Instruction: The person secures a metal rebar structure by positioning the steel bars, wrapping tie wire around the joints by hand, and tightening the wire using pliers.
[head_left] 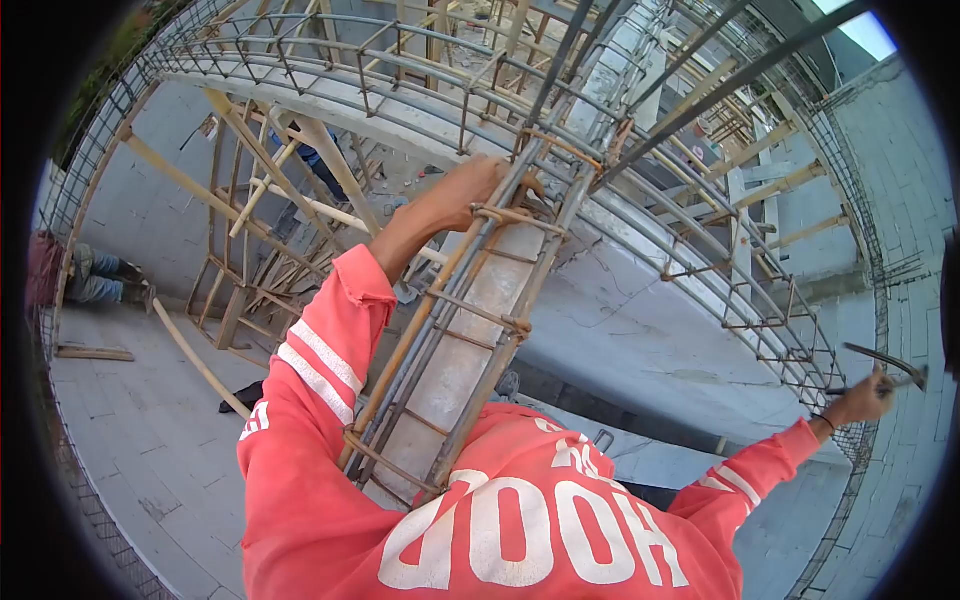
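Observation:
My left hand [478,190] is closed around a steel rebar of the beam cage [440,320] in front of my chest, beside a stirrup near its upper end. The fingers partly vanish behind the bars. Out at the far right, my right hand [862,399] grips what look like metal pincers [908,374], their second dark handle spread away from the fist. Rusty stirrups cross the cage, and a pale concrete surface shows beneath it. Other long rebar cages [720,240] meet this one just above my left hand.
Loose dark bars [735,85] slant across the upper right. Below stand wooden props [340,165] and scrap timber. A person in blue trousers [100,278] is at the far left, another in blue [318,165] below. A grey block wall [905,220] rises at right.

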